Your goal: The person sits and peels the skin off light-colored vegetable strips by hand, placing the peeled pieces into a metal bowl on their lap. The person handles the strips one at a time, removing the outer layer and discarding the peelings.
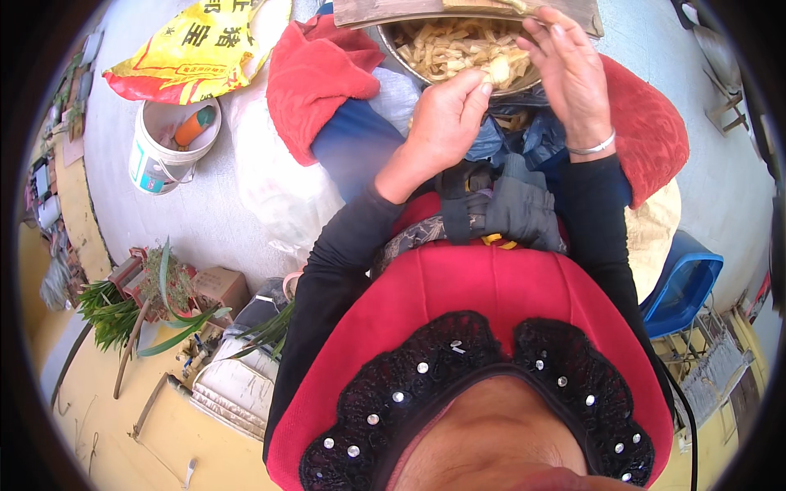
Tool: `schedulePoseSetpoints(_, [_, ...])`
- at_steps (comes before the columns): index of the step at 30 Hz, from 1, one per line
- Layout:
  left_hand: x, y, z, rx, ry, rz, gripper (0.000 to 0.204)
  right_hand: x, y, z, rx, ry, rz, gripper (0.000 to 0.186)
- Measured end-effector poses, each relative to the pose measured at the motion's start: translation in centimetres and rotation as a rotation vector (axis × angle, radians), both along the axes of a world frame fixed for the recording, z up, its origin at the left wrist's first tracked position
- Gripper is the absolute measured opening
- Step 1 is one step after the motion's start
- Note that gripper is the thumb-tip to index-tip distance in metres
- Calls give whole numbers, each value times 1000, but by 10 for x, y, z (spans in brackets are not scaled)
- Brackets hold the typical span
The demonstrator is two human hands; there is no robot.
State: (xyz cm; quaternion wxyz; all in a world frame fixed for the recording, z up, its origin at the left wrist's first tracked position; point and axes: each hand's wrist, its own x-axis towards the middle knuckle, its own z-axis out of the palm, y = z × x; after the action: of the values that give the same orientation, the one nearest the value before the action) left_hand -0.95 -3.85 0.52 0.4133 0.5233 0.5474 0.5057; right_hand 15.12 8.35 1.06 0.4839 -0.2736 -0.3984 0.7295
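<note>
A round metal basin (396, 56) is in front of me, filled with pale yellowish cut strips (458, 45). Across its far side lies a worn wooden board (385, 10), with a pale strip (514, 6) at its edge. My left hand (449, 114) is closed at the basin's near rim, thumb pressed against the curled forefinger; what it grips, if anything, is hidden. Over the basin's right side, my right hand (573, 78) has its fingers loosely bent and apart, fingertips close to the board. Nothing shows in its grasp. A bangle circles that wrist.
Red cloths (315, 82) cover my knees. To the left stand a white bucket (147, 151) holding an orange and green object (195, 127), and a yellow and red sack (196, 53). Potted plants (110, 315) are lower left. A blue plastic stool (684, 282) is at right.
</note>
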Motion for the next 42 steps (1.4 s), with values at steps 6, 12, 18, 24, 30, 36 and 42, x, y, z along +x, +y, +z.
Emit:
schedulePoseSetpoints(6, [-16,7,16,299,818,118,17,2,-9,30,518,-741,228,31])
schedulePoseSetpoints(12, [-25,17,16,372,743,49,11,15,-9,36,454,-853,505,28])
schedulePoseSetpoints(18, [-76,18,19,-389,-194,-485,22,24,-19,49,986,-924,505,22])
schedulePoseSetpoints(24, [-58,33,11,-191,-84,-388,22,20,-5,41,838,-1000,354,25])
schedulePoseSetpoints(30, [-51,64,15,-157,-53,-365,21,-1,12,45,340,-791,521,22])
schedulePoseSetpoints(36, [-80,110,20,-148,98,-216,22,-22,50,28,618,-872,104,23])
schedulePoseSetpoints(42, [-85,134,9,-204,148,-71,19,-36,74,13,708,-948,18,20])
